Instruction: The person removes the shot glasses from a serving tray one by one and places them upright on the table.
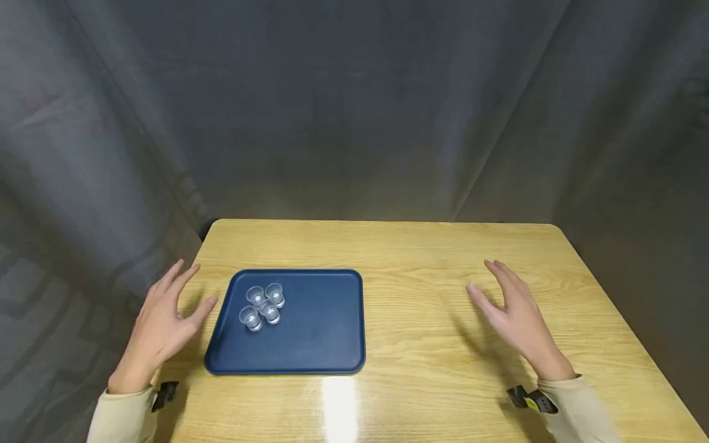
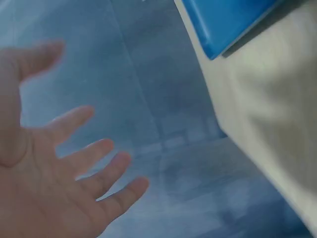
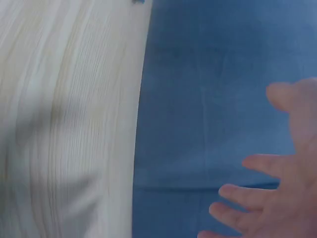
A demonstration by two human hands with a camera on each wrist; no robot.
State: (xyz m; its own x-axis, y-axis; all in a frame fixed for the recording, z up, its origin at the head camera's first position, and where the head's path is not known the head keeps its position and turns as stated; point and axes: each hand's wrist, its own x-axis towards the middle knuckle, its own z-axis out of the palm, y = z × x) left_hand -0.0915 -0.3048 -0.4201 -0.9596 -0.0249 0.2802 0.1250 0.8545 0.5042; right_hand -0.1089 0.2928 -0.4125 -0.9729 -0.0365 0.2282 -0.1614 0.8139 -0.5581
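A dark blue tray point(image 1: 321, 326) lies on the left half of the table, and several small clear cups point(image 1: 251, 318) stand close together on its left side. To the left of the tray, my left hand point(image 1: 163, 323) is held with fingers spread and nothing in it. The left wrist view shows that palm point(image 2: 49, 198) and one corner of the tray point(image 2: 223, 25). My right hand point(image 1: 517, 317) is over the right part of the table, thumb and fingers apart, also holding nothing. In the right wrist view its fingers point(image 3: 247, 196) are extended beside the table edge.
The light wooden table point(image 1: 415, 277) has rounded far corners. Grey curtains point(image 1: 343, 111) hang behind it and along both sides. A bright reflection lies on the wood near the front of the tray. Dark straps point(image 1: 533, 400) circle both wrists over beige sleeves.
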